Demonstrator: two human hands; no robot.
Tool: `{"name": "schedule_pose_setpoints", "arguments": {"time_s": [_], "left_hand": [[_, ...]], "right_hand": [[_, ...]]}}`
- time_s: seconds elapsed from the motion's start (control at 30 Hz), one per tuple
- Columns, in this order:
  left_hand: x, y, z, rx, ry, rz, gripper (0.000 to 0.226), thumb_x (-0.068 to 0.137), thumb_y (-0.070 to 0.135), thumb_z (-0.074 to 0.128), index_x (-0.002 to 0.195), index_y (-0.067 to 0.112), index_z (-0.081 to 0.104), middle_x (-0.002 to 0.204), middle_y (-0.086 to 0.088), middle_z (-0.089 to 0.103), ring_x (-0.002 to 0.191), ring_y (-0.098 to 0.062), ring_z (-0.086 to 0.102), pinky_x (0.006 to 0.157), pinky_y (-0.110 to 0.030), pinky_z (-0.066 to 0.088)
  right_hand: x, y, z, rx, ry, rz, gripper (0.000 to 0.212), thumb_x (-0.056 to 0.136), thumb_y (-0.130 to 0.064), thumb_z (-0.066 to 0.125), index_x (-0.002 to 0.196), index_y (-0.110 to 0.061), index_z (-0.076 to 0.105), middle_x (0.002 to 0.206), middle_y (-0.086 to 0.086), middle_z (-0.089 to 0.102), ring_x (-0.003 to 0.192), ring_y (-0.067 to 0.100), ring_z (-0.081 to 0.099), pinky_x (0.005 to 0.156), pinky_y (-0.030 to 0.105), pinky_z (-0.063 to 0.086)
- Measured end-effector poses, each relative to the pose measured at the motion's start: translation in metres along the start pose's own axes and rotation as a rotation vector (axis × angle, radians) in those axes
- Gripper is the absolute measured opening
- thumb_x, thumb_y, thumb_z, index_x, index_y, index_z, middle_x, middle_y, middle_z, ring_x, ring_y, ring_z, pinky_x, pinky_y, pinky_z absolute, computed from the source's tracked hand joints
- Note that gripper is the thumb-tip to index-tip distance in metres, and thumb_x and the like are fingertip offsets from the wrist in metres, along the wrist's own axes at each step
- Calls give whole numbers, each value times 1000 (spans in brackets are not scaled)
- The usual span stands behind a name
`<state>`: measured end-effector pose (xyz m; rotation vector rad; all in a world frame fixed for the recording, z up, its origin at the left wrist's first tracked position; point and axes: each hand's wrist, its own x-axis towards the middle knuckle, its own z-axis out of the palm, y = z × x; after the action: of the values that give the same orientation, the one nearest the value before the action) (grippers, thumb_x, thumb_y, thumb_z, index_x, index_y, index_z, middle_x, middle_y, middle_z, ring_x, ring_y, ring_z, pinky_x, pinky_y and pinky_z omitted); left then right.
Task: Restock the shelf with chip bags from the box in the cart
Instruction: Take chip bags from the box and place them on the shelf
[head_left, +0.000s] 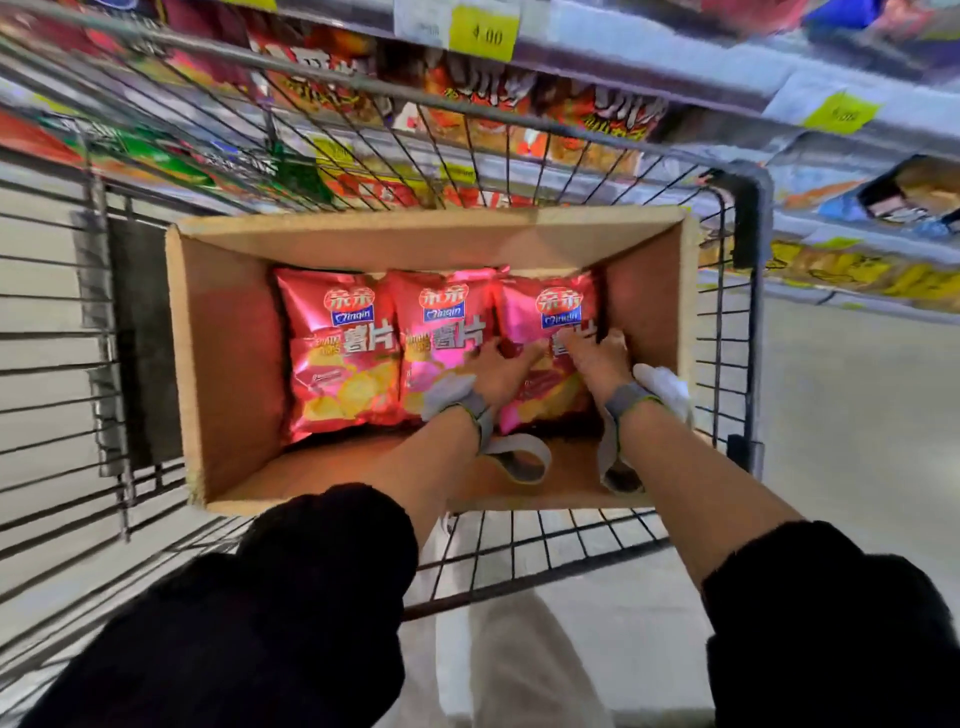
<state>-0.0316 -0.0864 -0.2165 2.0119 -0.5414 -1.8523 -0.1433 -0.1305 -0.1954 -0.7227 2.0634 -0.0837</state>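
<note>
An open cardboard box (228, 364) sits in a wire cart (727, 338). On its bottom lie three red chip bags side by side: the left bag (337, 358), the middle bag (441, 332) and the right bag (561, 312). Both my arms reach down into the box. My left hand (498, 371) rests on the seam between the middle and right bags, fingers curled at the right bag's left edge. My right hand (602, 353) grips the right bag's right side, fingers bent over it. The shelf (649, 57) runs across the top.
The shelf behind the cart holds rows of orange, green and blue snack bags, with yellow price tags (485, 34) on its rail. Grey wrist straps hang from both my wrists. A pale floor lies to the right of the cart.
</note>
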Motion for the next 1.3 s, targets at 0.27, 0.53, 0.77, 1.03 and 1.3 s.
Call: {"name": "schedule_pose_setpoints", "arguments": {"time_s": [0.27,0.53,0.77,1.03,1.3], "left_hand": [[28,-15,13,-253,-45,-69,75,64,45,79,124,6,57,119,-16,66,105,-29,66,96,-45,52],[41,-24,14,-267,-54,-60,92,47,54,77,124,9,57,118,-14,67,105,-31,66,95,-48,52],[21,-13,-1,-199,-43,-36,75,60,47,79,122,11,56,117,-15,67,103,-32,66,93,-50,53],[-41,16,-31,-121,6,48,51,67,34,75,106,5,62,79,-10,67,66,-26,62,58,-36,52],[-107,39,-71,-121,99,175,68,62,47,77,113,5,60,101,-11,70,77,-12,68,80,-25,54]], "right_hand": [[23,9,19,66,35,105,66,82,-30,64,137,-3,39,138,17,51,124,33,52,106,44,41],[25,14,18,65,25,108,55,87,-31,59,133,-6,44,133,14,56,117,33,57,100,42,47],[-2,8,9,117,30,78,50,87,-29,57,128,-4,47,126,16,59,113,35,58,95,38,47],[-60,-10,-16,129,13,-15,56,85,-38,60,127,-4,47,128,18,57,117,35,54,99,38,43],[-125,-33,-35,179,-83,-141,52,86,-33,64,125,-1,52,128,14,59,116,29,57,77,21,39]]}}
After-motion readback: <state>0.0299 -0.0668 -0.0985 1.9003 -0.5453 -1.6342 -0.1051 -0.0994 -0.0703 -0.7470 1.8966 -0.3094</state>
